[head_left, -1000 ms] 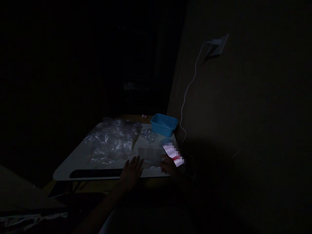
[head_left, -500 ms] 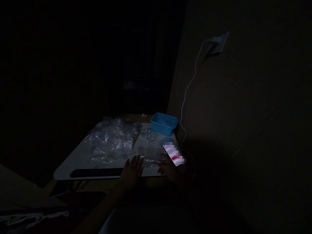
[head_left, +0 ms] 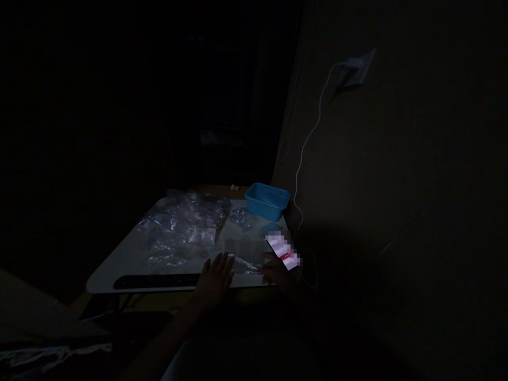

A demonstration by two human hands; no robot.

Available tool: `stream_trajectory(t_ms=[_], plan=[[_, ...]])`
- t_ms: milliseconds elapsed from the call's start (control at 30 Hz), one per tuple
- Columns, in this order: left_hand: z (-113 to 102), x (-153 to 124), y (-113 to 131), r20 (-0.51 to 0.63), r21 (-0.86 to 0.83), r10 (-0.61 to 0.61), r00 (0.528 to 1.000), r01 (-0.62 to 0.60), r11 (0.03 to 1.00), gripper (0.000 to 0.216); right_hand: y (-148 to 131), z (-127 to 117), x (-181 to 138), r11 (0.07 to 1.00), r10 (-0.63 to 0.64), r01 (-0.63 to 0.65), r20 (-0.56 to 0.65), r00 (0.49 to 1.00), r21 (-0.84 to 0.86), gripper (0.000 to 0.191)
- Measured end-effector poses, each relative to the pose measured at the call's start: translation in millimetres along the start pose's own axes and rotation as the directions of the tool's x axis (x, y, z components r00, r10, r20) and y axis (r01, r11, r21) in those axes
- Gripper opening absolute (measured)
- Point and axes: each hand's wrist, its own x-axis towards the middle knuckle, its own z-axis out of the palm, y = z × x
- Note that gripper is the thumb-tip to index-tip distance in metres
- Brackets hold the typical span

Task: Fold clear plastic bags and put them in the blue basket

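Here, plastic [head_left: 246,264] lies between left hand [head_left: 214,277] and right hand [head_left: 274,272].

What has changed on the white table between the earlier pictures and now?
The clear plastic has shifted: its shiny crease now slants from near the left hand down towards the right hand. The left hand, lit phone, blue basin and plastic heap look unmoved.

A white table [head_left: 109,270] in near darkness, beside a bare-looking wall [head_left: 397,159].
The wall, on the right, is dim brown, with a socket [head_left: 364,69] and a white cord [head_left: 302,153] trailing down; the far left is black.
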Motion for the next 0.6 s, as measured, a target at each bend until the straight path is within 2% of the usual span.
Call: stream_trajectory(t_ms=[367, 600], plan=[[-4.7, 1.0, 1.4, 0.044, 0.012, -0.005, 0.999, 0.004, 1.0, 0.044, 0.6, -2.1, 0.8, 0.997, -0.033, 0.03, -0.039, 0.999, -0.076, 0.047], [1.8, -0.2, -0.4, -0.026, -0.003, 0.01, 1.0, -0.01, 1.0, 0.046, 6.7, -2.6, 2.2, 0.966, -0.129, 0.094, -0.134, 0.983, -0.241, 0.04]])
